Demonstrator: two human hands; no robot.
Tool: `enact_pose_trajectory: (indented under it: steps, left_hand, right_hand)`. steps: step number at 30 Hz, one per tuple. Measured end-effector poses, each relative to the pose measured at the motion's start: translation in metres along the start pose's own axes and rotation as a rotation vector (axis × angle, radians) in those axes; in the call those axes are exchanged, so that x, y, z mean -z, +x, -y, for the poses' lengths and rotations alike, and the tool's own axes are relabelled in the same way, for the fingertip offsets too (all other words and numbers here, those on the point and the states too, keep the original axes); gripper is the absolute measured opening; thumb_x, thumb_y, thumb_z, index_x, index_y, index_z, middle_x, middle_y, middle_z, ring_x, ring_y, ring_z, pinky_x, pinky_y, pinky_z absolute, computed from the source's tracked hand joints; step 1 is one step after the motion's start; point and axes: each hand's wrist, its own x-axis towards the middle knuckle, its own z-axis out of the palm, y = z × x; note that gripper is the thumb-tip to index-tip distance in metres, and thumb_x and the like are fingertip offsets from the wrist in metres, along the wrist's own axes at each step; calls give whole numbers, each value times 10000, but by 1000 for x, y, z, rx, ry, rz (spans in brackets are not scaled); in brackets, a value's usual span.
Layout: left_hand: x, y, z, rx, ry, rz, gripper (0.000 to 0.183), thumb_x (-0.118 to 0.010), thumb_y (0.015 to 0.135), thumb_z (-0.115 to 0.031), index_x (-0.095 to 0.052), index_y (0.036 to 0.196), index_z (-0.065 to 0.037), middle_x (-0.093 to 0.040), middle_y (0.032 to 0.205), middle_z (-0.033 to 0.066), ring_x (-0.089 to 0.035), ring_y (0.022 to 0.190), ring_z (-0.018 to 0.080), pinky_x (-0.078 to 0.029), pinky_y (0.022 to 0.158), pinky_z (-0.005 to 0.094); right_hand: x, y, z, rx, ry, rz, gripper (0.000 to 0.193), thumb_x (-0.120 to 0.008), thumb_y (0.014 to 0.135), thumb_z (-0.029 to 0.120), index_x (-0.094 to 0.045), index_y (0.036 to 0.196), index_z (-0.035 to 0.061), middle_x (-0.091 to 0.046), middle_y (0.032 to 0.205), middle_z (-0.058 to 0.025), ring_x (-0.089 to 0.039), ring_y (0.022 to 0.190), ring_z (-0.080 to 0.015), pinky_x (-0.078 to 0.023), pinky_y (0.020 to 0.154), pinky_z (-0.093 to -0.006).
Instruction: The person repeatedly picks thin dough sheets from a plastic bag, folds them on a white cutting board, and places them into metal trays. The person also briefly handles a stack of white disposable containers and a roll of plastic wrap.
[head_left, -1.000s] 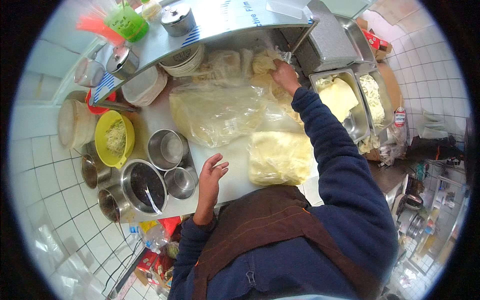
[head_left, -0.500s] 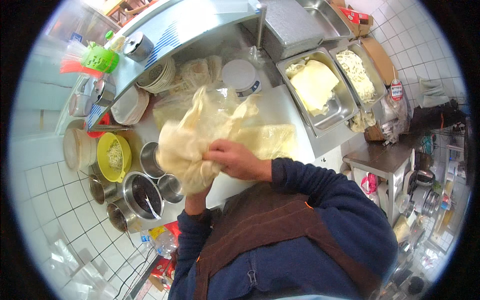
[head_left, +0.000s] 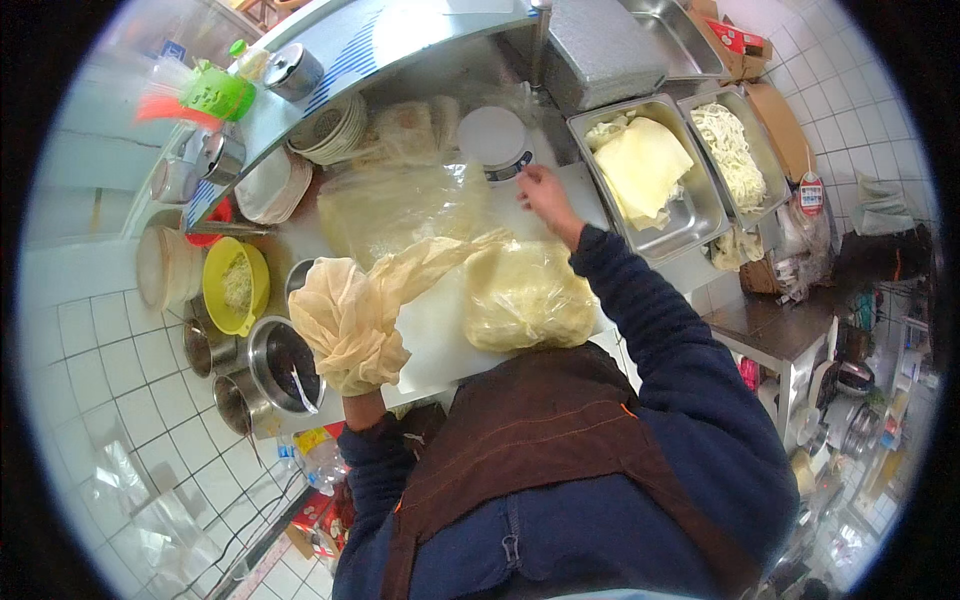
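Note:
A bunched cream cloth (head_left: 350, 330) covers my left hand; only the left wrist (head_left: 364, 409) shows below it, and the fingers are hidden. One twisted end of the cloth trails right across the worktop. My right hand (head_left: 547, 203) is raised just in front of the round white scale (head_left: 493, 140), apart from the cloth, fingers loosely curled and nothing visible in them. Below the right hand, a pale yellow pile in clear plastic (head_left: 528, 300) lies at the near edge. Behind the cloth, a larger flat pale yellow stack under clear plastic (head_left: 400, 205) rests on the worktop.
On the right are a metal pan with yellow sheets (head_left: 640, 170) and another with pale noodles (head_left: 730, 150). A yellow colander (head_left: 258, 300) and a bowl of dark sauce (head_left: 262, 365) stand at left. Stacked bowls (head_left: 335, 140) sit under the shelf (head_left: 385, 50).
My right hand has let go of the cloth and moved right and away toward the scale. The cloth on my left hand has shifted slightly left, and its end now trails right.

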Motion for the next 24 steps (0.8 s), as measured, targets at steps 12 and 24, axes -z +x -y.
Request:
enact_pose_trajectory:
  steps: [12,24]
  left_hand:
    - [-15,-26,-7,-13,2,-65,373,-716,900,-334,-739,1117,-32,-703,1207,139,-606,1214,285,-450,1053,397]
    - [8,18,-21,349,-363,-102,362,-678,917,-303,-688,1168,-43,-676,1228,125,-590,1224,266,-446,1049,406]
  right_hand:
    - [-7,134,-20,-319,352,-91,114,-703,846,114,-642,884,25,-633,745,-116,-634,692,-262,-495,555,-396]
    - [21,138,-5,-8,75,93,261,-645,858,135,-637,1056,-35,-661,853,-133,-681,798,-212,-549,658,-358]
